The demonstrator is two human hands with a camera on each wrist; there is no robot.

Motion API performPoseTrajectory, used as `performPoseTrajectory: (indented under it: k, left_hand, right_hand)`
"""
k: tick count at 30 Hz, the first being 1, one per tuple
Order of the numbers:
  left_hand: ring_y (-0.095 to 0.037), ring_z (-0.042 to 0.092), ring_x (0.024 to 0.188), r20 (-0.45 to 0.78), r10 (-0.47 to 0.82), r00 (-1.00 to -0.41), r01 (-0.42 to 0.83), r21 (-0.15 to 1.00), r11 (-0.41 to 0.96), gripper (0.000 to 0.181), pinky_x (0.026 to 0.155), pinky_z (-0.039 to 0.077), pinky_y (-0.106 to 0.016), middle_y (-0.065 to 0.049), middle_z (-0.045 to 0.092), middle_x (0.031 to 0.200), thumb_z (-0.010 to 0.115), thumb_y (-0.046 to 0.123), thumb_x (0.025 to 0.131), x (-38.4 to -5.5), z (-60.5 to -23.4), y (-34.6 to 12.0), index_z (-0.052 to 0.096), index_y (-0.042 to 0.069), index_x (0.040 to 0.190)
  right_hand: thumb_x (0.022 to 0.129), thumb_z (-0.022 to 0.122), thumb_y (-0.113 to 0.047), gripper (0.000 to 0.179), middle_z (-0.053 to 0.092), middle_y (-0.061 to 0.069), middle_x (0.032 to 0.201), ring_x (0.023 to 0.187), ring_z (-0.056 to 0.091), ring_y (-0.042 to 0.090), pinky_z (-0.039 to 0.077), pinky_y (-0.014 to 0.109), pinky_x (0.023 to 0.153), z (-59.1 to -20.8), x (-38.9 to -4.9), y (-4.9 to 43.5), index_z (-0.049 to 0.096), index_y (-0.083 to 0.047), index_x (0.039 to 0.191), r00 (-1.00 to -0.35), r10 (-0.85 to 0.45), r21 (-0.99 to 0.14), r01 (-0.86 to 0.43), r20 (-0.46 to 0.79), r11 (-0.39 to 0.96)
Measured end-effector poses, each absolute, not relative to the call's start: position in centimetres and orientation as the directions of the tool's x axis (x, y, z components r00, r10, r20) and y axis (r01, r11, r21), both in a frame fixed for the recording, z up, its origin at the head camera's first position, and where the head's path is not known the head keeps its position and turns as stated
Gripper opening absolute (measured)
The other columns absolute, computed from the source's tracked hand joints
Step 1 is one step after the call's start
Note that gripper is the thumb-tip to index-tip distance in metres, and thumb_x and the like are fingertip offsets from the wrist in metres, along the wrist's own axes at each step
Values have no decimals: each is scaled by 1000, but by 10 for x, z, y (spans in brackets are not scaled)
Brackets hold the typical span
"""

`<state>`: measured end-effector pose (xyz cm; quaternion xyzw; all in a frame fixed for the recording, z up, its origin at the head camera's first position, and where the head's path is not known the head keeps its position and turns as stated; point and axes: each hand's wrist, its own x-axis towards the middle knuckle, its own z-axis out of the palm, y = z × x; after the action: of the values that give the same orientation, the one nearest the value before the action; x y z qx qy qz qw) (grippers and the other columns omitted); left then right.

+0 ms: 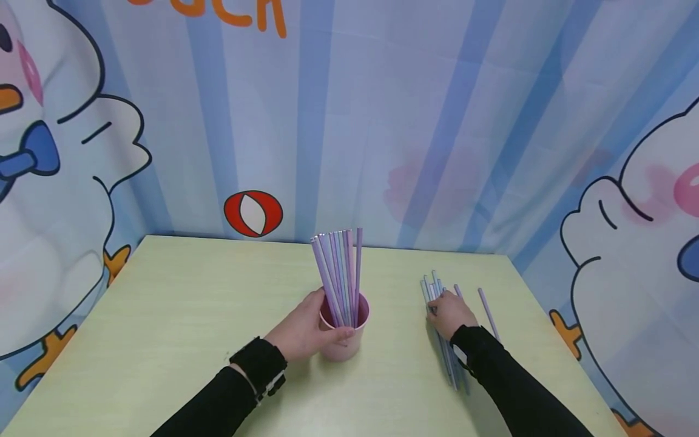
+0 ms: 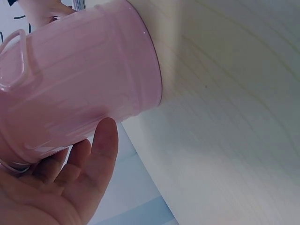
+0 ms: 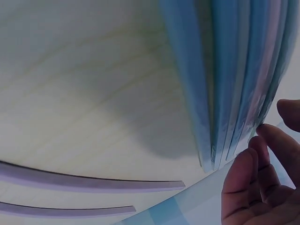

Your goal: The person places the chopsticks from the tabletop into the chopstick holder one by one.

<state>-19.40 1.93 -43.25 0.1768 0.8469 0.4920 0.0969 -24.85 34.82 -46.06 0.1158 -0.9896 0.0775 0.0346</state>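
Note:
A pink cup [image 1: 340,346] stands upright near the middle of the table, holding a bunch of mostly purple, pink and pale blue straws [image 1: 340,273]. My left hand [image 1: 308,328] grips this cup, thumb across its front and fingers round its left side. In the left wrist view the pink cup [image 2: 89,75] fills the upper left, a loop on its side. To the right lies a pile of mostly blue straws [image 1: 445,352], under my right hand [image 1: 452,314]. The right wrist view puts my right fingertips [image 3: 268,133] right at these blue straws [image 3: 225,84], thumb apart from the fingers.
Beside the pile lie two loose purple straws, one [image 1: 488,312] farther right and one [image 1: 457,291] partly hidden by the right hand. The pale wooden table [image 1: 191,303] ends at a blue striped curtain [image 1: 355,121] with cartoon ducks on both sides.

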Motion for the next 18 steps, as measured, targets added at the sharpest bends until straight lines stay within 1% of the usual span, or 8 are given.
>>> performPoseTrajectory:
  k: [5, 8, 11, 15, 18]
  left_hand:
    - [-21, 46, 127, 8, 394, -919, 198, 873, 446, 98, 105, 43, -49, 1, 42, 142, 76, 56, 73, -194, -433, 19, 25, 24, 151]
    - [-21, 46, 127, 7, 395, -919, 198, 874, 445, 98, 105, 43, -49, 1, 42, 142, 76, 55, 73, -194, -433, 19, 25, 24, 151]
    - [-21, 45, 127, 6, 395, -919, 197, 874, 445, 97, 106, 42, -49, 1, 41, 142, 76, 55, 74, -194, -432, 20, 25, 24, 151]
    - [-21, 45, 128, 7, 394, -919, 198, 874, 444, 98, 106, 42, -49, 0, 41, 143, 76, 55, 74, -194, -432, 19, 25, 24, 151]
    - [-21, 45, 127, 10, 396, -918, 200, 874, 443, 97, 106, 41, -49, 0, 41, 142, 76, 55, 73, -194, -433, 19, 25, 24, 151]
  right_hand:
    - [85, 71, -12, 21, 67, 14, 94, 85, 63, 28, 54, 44, 78, -461, -248, 343, 76, 0, 102, -967, -230, -181, -246, 107, 952]
    - [83, 74, -13, 17, 69, 10, 88, 80, 63, 25, 54, 42, 75, -461, -249, 338, 76, -3, 97, -971, -217, -194, -234, 103, 953]
    - [83, 75, -14, 15, 68, 7, 83, 75, 62, 22, 54, 40, 71, -462, -250, 332, 74, -4, 94, -978, -195, -219, -206, 74, 954]
    - [84, 73, -11, 14, 65, 5, 79, 71, 60, 19, 53, 38, 67, -464, -253, 326, 70, -4, 95, -984, -172, -247, -180, 50, 952]
    - [82, 71, -6, 17, 66, 5, 78, 69, 60, 19, 53, 39, 66, -465, -254, 322, 69, -3, 99, -984, -169, -256, -178, 59, 950]
